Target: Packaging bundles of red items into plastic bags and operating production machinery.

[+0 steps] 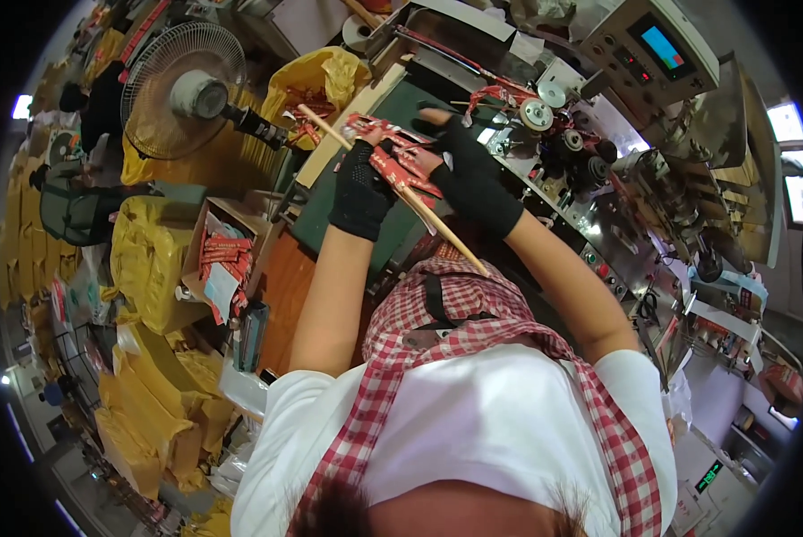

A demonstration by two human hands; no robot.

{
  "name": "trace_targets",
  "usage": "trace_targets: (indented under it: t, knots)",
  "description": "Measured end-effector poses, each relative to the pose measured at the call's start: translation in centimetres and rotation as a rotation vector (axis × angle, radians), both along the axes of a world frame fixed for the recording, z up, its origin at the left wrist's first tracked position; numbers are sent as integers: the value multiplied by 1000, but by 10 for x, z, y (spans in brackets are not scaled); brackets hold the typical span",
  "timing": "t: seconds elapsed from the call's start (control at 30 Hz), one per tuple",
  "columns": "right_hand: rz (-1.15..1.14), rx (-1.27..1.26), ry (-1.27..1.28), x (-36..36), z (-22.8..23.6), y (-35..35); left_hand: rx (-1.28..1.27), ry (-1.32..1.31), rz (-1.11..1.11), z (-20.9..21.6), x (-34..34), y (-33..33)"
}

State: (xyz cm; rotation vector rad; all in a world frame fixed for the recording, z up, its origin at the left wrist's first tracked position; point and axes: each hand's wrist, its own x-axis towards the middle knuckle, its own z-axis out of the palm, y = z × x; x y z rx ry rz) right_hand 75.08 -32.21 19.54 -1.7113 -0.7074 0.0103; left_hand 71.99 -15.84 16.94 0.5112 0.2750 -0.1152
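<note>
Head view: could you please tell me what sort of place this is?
It is likely a packaging workshop, given the control box, the yellow sacks and the carton of red wrappers.

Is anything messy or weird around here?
A little messy: in the cardboard box on the left, red packets lie jumbled at different angles with a pale sheet over some. Nothing looks clearly broken.

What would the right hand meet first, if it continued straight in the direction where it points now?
Pointing up and left in the picture, the right hand would probably meet the red wrappers first, then perhaps the left hand. Depth is unclear from this single view.
</note>
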Motion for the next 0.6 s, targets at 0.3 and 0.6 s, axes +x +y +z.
trace_targets:
  t: [0.3,0.6]
  knots:
    - [415,-158,904,-35,-1,-26,490,-1,542,-1,12,5]
    - [329,-288,809,-62,18,-55,975,72,677,-19,22,44]
